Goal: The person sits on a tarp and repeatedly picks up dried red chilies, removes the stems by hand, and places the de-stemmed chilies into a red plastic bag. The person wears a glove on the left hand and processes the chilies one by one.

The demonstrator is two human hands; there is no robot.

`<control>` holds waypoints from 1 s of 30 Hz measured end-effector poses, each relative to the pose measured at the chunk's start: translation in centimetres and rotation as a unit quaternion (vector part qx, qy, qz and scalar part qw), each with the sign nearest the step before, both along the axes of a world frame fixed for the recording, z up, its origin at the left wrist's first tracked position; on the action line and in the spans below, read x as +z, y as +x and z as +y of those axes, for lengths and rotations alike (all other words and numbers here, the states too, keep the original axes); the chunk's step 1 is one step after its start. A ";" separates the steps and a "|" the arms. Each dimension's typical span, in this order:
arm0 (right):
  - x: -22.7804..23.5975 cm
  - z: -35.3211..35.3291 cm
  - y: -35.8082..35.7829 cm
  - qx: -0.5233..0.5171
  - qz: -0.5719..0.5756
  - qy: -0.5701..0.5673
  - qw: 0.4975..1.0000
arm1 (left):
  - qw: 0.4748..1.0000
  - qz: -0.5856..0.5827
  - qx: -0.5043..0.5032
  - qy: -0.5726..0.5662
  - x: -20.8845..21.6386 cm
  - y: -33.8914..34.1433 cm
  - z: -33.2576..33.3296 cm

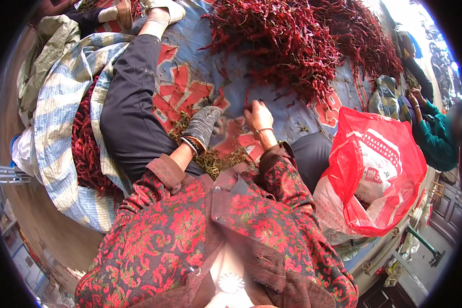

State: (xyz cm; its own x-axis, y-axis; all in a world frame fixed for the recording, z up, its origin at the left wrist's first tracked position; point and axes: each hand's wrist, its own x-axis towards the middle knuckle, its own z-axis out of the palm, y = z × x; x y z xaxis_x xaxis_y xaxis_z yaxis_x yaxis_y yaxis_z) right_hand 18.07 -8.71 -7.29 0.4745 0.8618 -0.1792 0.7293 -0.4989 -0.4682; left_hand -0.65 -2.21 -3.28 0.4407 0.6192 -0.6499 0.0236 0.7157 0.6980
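Note:
A grey knitted glove covers my left hand point(203, 126), whose fingers are curled in above the printed blue-and-red sheet; what they hold, if anything, is hidden. My bare right hand point(260, 118) is closed just to its right. From its fingertips a thin dried red chili pepper point(247, 96) points away toward the pile. Beyond both hands rises a big heap of dried red chilies point(277, 46). Green-brown stems and scraps point(213, 163) lie between my legs, below the hands.
To my left stands a blue-and-white striped woven sack point(61, 149) with red chilies inside. A red-and-white plastic bag point(344, 169) gapes at my right knee. Another person in a green sleeve point(432, 141) sits at the far right. Someone's shoe point(124, 13) shows at the top left.

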 end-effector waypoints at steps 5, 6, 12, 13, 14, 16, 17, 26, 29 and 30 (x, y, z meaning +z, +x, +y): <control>4.9 -3.0 -3.4 0.054 0.235 0.025 0.970 | 0.991 -0.066 -0.107 0.043 -1.4 1.3 -0.7; 5.1 -3.3 -4.1 0.072 0.246 0.021 0.966 | 0.992 -0.061 -0.110 0.020 -1.1 1.5 -0.8; 4.2 -3.1 -4.6 0.069 0.082 -0.005 0.994 | 0.625 0.250 -0.205 0.710 -2.5 0.6 -1.5; 3.0 -3.3 -3.7 0.055 0.070 -0.019 0.996 | 0.677 0.190 -0.197 0.683 0.2 0.9 -1.3; 3.0 -2.6 -3.2 0.049 0.059 -0.030 0.997 | 0.704 0.185 -0.179 0.662 0.9 0.7 -1.1; 1.8 -1.0 -2.1 0.035 0.084 0.006 0.996 | 0.758 0.169 -0.142 0.614 1.5 0.3 -0.9; 2.3 0.9 -2.2 0.029 0.088 -0.005 0.996 | 0.874 0.144 -0.107 0.451 0.7 0.3 -0.7; 0.6 5.7 -3.8 0.069 0.081 0.013 0.994 | 0.992 0.082 0.075 0.068 -0.3 0.3 1.1; 4.2 2.6 -5.0 0.072 0.153 0.027 0.985 | 0.995 0.080 0.004 0.061 -0.5 0.3 0.9; 5.1 1.7 -5.6 0.076 0.170 0.030 0.982 | 0.974 0.079 -0.058 0.204 -1.9 0.1 0.6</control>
